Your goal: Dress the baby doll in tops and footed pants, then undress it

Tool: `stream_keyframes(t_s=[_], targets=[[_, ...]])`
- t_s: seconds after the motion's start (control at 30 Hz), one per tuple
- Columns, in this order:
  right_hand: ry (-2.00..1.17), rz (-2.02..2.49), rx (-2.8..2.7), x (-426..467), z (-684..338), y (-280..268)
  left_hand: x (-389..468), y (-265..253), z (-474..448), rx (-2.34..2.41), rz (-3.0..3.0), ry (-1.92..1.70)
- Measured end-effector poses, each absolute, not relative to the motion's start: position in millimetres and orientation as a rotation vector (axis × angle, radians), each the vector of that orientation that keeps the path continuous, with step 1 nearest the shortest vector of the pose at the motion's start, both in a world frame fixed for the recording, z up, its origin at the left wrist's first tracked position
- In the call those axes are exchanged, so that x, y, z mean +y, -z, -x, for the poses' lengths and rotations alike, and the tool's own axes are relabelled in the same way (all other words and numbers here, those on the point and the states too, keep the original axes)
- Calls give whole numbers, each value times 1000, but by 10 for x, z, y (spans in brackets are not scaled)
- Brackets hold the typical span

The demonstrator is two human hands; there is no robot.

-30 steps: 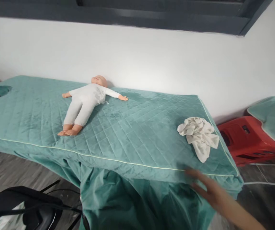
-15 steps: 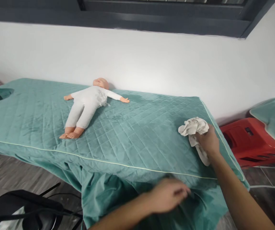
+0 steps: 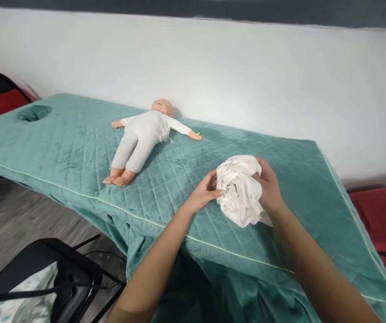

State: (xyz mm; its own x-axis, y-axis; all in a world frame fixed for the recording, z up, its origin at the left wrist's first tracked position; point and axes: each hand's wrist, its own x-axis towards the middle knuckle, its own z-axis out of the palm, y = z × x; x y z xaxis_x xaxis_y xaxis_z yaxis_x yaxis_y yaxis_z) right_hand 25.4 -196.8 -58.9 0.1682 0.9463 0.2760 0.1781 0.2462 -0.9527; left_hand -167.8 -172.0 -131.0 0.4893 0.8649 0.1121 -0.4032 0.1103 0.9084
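Observation:
A crumpled white cloth [image 3: 240,190] is held between both hands above the right part of the green quilted bed cover [image 3: 186,179]. My left hand [image 3: 204,193] grips its left side, thumb in front and fingers partly behind. On the other side my right hand [image 3: 269,186] clasps the cloth, with some fingertips hidden in its folds. To the left, a baby doll [image 3: 142,134] in a white suit lies on its back on the bed, arms spread, head toward the wall. Neither hand touches the doll.
Behind the bed rises a white wall [image 3: 247,80]. A black chair [image 3: 54,255] with a patterned white cloth [image 3: 34,296] on it stands at lower left. Red stools [image 3: 384,215] are beyond the bed's right end. A face hole [image 3: 34,113] opens at the bed's left.
My left hand has risen from below the bed edge and taken hold of the cloth. My right hand has brought the cloth leftward. The view has shifted, so the doll appears further right.

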Motion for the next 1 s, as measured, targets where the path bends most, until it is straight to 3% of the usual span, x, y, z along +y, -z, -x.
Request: stream_keyframes(t_s=[0.37, 0.53, 0.73, 1.0], targets=[[-821, 1307, -771, -1661, -653, 1362, -1694, 1298, 1655, 738, -654, -1147], [-451, 1183, -1039, -1806, -645, 1265, -1658, 1322, 1618, 729, -549, -1238], [-649, 1085, -1776, -1937, -329, 1226, -1679, 1441, 1571, 712, -852, -1235], [-658, 1386, -1399, -1962, -315, 1193, -1712, 1388, 1613, 704, -666, -1200]])
